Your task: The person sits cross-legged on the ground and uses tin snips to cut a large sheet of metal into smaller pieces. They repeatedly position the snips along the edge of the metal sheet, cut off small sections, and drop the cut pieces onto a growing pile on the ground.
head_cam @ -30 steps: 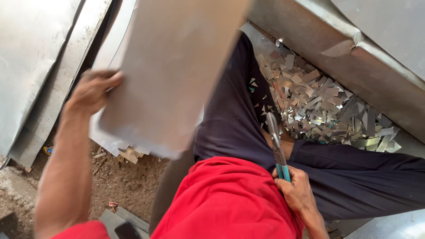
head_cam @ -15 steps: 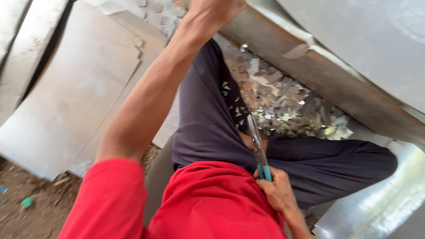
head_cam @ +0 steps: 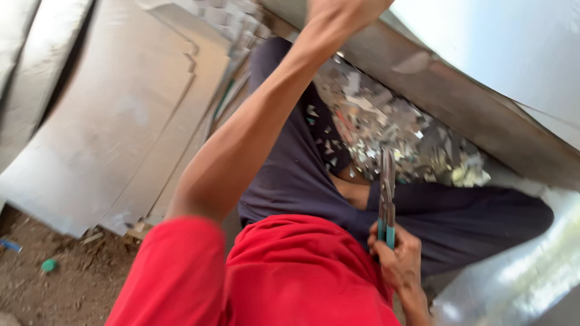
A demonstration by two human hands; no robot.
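Note:
My right hand (head_cam: 399, 262) is closed around the teal handles of a pair of tin snips (head_cam: 386, 190). The blades point away from me over my dark trousers (head_cam: 296, 175). My left arm stretches forward, and my left hand (head_cam: 341, 11) sits at the top edge of the view, partly cut off. It is close to a long grey metal edge (head_cam: 459, 102), and its grip cannot be made out. A heap of small shiny metal offcuts (head_cam: 386, 121) lies just beyond my legs.
Flat grey metal sheets (head_cam: 115, 127) lie stacked on the ground to the left. A large pale sheet (head_cam: 501, 48) fills the upper right, and another shiny sheet (head_cam: 519, 284) lies at the lower right. At the lower left is bare dirt (head_cam: 60, 284) with small debris.
The metal sheet that my left hand held up a second ago is out of it. The arm has swung forward to the top of the view. My right hand still holds the snips.

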